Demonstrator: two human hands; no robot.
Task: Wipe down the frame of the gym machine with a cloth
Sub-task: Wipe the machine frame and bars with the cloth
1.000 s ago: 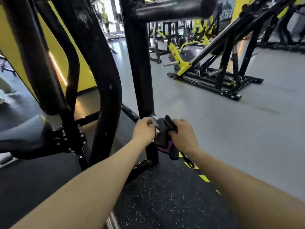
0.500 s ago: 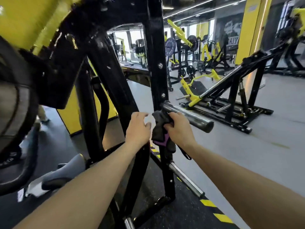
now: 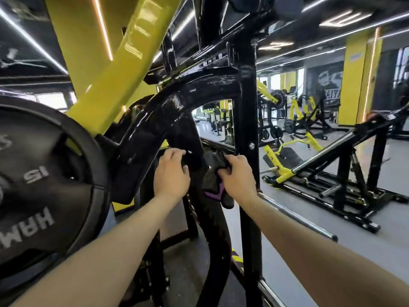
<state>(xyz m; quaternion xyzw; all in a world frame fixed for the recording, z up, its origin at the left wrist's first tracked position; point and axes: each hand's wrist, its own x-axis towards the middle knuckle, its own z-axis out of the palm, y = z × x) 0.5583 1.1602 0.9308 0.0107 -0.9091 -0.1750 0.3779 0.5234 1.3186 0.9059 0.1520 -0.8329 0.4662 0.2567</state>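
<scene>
Head view of a person's two bare forearms reaching toward the black frame [image 3: 177,103] of a gym machine. The right hand [image 3: 238,176] has its fingers curled round a bunched dark cloth [image 3: 213,173] with a purple patch near its lower end; the cloth lies against the curved black frame member, just left of a vertical black post [image 3: 246,107], and its lower end hangs free below the hand. The left hand [image 3: 171,173] grips the same curved member just beside the cloth, fingers wrapped over its edge. A black weight plate [image 3: 44,173] with raised white lettering fills the lower left, mounted beside a yellow arm [image 3: 124,63] that slants upward. A chrome bar [image 3: 296,218] projects to the right below the right wrist. Other yellow-and-black machines [image 3: 309,138] stand on the grey floor [image 3: 365,251] at right.
</scene>
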